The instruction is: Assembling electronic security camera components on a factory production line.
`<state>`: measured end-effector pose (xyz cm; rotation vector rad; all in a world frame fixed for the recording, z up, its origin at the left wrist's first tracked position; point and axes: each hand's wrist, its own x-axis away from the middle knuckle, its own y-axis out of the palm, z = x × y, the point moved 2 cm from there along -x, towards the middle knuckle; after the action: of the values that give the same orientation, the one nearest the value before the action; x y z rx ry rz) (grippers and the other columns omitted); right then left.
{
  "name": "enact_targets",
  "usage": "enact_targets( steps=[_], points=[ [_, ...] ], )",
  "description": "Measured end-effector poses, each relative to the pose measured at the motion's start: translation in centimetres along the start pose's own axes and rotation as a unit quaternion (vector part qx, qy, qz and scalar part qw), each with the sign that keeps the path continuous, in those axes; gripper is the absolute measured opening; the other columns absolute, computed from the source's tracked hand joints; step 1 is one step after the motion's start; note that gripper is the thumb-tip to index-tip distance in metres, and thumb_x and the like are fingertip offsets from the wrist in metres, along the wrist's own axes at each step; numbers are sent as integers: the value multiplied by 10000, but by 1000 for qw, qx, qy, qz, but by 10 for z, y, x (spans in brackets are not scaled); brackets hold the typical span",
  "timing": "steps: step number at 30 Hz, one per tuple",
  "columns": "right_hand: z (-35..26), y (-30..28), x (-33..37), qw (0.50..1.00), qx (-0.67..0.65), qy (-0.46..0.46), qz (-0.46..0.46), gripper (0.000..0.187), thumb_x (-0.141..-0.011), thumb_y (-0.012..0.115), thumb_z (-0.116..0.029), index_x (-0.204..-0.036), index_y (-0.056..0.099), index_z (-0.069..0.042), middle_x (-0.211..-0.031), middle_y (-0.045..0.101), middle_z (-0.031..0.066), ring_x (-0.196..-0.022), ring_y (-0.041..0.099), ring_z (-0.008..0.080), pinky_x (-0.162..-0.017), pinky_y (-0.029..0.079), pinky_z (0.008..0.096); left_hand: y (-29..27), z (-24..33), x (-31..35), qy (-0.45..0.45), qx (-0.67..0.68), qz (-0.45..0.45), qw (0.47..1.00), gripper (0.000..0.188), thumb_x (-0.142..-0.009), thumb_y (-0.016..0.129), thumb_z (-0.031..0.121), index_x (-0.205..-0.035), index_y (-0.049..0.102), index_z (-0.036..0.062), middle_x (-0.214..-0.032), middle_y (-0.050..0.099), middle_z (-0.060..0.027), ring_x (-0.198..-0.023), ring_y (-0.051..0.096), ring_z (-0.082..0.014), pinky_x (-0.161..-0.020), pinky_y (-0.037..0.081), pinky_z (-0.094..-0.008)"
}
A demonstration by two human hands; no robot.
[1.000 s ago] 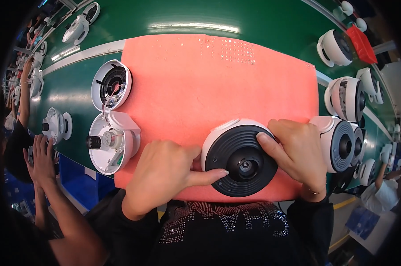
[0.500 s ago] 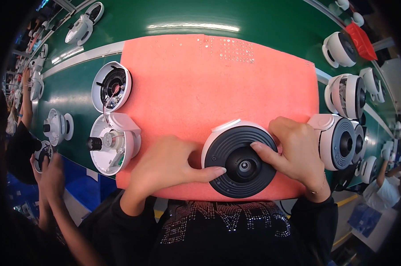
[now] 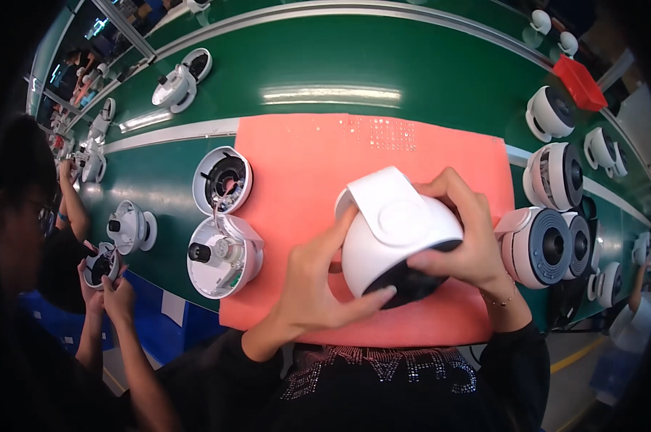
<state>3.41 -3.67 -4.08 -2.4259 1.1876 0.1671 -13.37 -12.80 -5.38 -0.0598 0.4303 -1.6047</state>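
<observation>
Between my two hands a round white security camera [image 3: 372,248] is tilted over the pink mat [image 3: 289,194]. Its white bracket shows on top, while its black front face points down toward me. My left hand [image 3: 314,284] grips its left side, with the thumb along the lower black edge. On the other side my right hand [image 3: 476,248] is wrapped round the shell, thumb across the black face. Left of my left hand lies an opened camera body [image 3: 246,263] with a black lens part inside. A thin wire joins it to a white cover with a black inside [image 3: 224,183].
Several white cameras with dark faces [image 3: 545,248] stand to the right of the mat. A red bin [image 3: 581,83] sits at the far right. On the left, a co-worker's hands [image 3: 116,291] hold an open round part, near another camera body [image 3: 129,227]. Small shiny studs dot the mat's far side.
My hands have raised and turned the camera, so its black face now points down toward me and its white back and bracket show. My view has shifted too.
</observation>
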Motion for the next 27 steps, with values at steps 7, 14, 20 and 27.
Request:
enact_targets(
  steps=[7,14,20,27],
  points=[
    [-17,-12,-24,989,-130,-6,68,620,-637,750,-291,-1099,440,-17,-982,598,176,-935,589,256,-824,452,333,-10,2,-28,-19,130,72,989,811,-629,703,151,-1296,307,-87,-1132,529,-174,-1043,527,-220,-785,502,-309],
    [-38,-9,-33,984,-57,-95,139,917,-609,757,-282,-1308,250,29,-1147,489,249,-1049,534,324,-875,448,385,7,3,-68,27,527,226,819,612,-855,402,537,-1270,383,89,-1238,466,-84,-1135,454,-249,-966,363,-394],
    [-34,-22,-45,978,2,-106,177,941,-586,770,-233,-1331,252,14,-1169,489,233,-1065,532,306,-870,471,372,29,9,-111,80,507,327,794,618,-859,353,569,-1279,362,115,-1276,421,-80,-1170,415,-258,-966,358,-424],
    [30,-54,-68,938,-259,5,230,759,-679,728,-277,-1264,347,20,-1127,526,181,-1008,552,235,-841,453,321,41,3,-152,-106,467,165,862,575,-853,384,567,-1175,475,99,-1203,494,-88,-1064,515,-224,-887,445,-396]
  ],
)
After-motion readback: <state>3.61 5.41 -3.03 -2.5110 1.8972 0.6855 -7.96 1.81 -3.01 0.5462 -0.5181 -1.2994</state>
